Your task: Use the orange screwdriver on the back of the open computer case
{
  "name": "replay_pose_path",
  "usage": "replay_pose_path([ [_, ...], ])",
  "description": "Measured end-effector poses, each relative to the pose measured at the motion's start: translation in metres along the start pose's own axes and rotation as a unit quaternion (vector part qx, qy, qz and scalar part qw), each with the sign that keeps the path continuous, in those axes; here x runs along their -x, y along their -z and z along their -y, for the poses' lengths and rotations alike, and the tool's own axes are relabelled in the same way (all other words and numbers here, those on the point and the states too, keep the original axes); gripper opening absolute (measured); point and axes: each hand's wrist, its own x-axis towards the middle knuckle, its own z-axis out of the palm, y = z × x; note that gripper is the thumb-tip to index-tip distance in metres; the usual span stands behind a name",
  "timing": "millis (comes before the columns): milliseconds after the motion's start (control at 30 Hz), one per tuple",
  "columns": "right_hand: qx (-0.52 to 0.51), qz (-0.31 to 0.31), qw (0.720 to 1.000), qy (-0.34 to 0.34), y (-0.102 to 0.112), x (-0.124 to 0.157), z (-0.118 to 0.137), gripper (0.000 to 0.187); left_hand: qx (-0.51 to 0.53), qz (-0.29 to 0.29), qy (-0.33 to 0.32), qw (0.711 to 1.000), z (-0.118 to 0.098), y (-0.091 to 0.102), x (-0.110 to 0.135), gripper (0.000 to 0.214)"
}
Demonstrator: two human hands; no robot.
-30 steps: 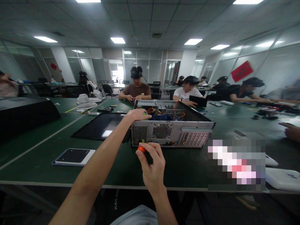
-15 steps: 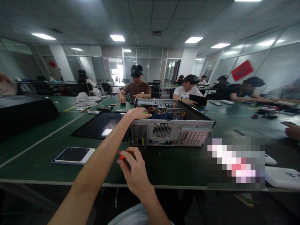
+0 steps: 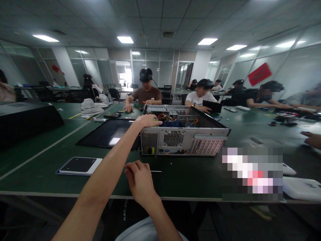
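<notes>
A desktop computer case (image 3: 185,142) lies on its side with its top open, showing wires and metal brackets inside. My left hand (image 3: 149,121) grips its near left corner, fingers bent over the upper edge beside a yellow-green patch. Below, over the table, my right hand (image 3: 140,177) is closed around a screwdriver (image 3: 156,171). Its thin metal shaft points right, away from the fingers, while the handle is hidden in the hand. A black side panel (image 3: 100,135) lies flat left of the case, partly behind my left arm.
A white-and-black flat device (image 3: 79,166) rests at left on the green table (image 3: 190,180). White fans (image 3: 90,108) stand farther back. A white device (image 3: 302,189) sits by a blurred patch at right. Co-workers (image 3: 146,93) sit across the table; another person's hand (image 3: 312,138) shows at right.
My right hand has turned: the orange handle seen before is now hidden and the screwdriver's shaft shows to the right. My left hand stays on the case. The co-worker's hand opposite has spread.
</notes>
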Motion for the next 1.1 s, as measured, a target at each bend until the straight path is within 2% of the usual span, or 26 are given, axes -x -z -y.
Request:
replay_pose_path([
  [233, 0.069, -0.006, 0.995, -0.075, 0.01, -0.001, -0.006, 0.013, 0.019, -0.03, -0.016, 0.999, 0.006, -0.005, -0.003, 0.07],
  [433, 0.078, -0.061, 0.985, -0.14, 0.036, 0.004, -0.013, 0.021, 0.04, -0.053, -0.012, 0.998, 0.008, -0.006, -0.003, 0.062],
  [600, 0.015, -0.105, 0.984, -0.14, 0.06, 0.009, -0.013, 0.031, 0.039, -0.059, -0.008, 0.997, 0.006, -0.005, 0.0, 0.058],
  [767, -0.019, -0.203, 0.974, -0.101, 0.082, 0.01, -0.021, 0.028, 0.04, -0.059, -0.008, 0.997, 0.005, -0.004, 0.003, 0.055],
  [1033, -0.139, -0.285, 0.934, -0.163, 0.116, 0.018, -0.044, 0.034, 0.047, -0.062, -0.007, 0.997, 0.005, -0.003, 0.005, 0.052],
  [1100, -0.116, -0.294, 0.933, -0.173, 0.12, 0.02, -0.049, 0.034, 0.054, -0.066, -0.009, 0.996, 0.006, -0.004, 0.004, 0.053],
])
